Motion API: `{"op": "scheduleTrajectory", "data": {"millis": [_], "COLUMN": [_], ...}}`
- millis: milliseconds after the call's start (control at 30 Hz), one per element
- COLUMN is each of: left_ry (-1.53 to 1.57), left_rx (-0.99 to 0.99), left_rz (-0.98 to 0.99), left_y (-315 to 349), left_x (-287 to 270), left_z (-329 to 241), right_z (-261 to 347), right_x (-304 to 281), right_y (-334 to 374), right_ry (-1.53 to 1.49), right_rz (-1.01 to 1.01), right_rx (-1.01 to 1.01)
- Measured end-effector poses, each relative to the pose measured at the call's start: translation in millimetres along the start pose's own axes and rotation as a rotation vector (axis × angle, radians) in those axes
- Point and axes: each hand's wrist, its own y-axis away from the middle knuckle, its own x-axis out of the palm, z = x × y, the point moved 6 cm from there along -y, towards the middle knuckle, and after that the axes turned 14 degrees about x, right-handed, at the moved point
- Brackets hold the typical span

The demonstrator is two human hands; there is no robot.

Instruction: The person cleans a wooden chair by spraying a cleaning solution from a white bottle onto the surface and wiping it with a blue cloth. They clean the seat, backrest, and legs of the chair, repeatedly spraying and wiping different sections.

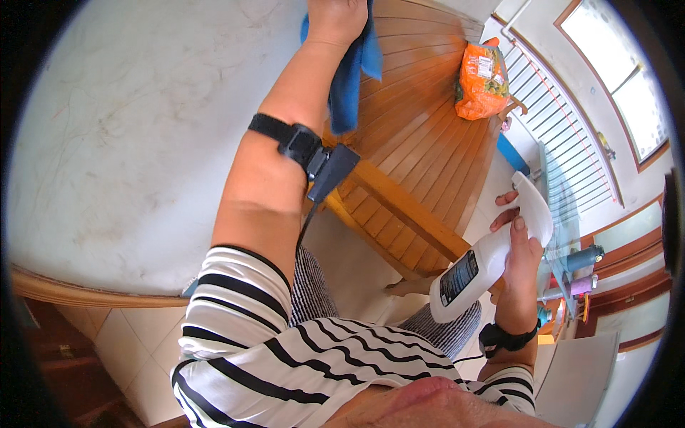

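The fingers (519, 229) of the right hand (525, 250) grasp the white spray bottle (482, 267) just below its head, presumably for steady support, while the blue cloth (345, 93) trails beside the left hand (335, 21) (fingers cropped; I cannot tell their grip).

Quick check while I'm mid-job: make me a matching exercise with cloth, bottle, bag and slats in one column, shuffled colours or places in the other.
1. cloth
2. bottle
3. bag
4. slats

A. mostly orange
B. brown, under the bag
C. blue, at the left hand
D. white, in the right hand

Pairs: 1-C, 2-D, 3-A, 4-B
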Motion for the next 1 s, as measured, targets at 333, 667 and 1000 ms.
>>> {"op": "scheduleTrajectory", "data": {"millis": [333,667,1000], "left_ry": [-0.073,0.075,-0.033], "left_rx": [-0.374,-0.040,-0.329], "left_rz": [0.409,0.298,0.473], "left_y": [267,124,306], "left_x": [-54,-18,-72], "left_z": [-77,-53,-75], "right_z": [-37,-64,-104], "right_x": [-28,-39,-72], "right_y": [27,27,45], "right_ry": [0.009,0.011,0.029], "right_rz": [-0.114,-0.118,-0.210], "right_rx": [0.085,0.094,0.126]}}
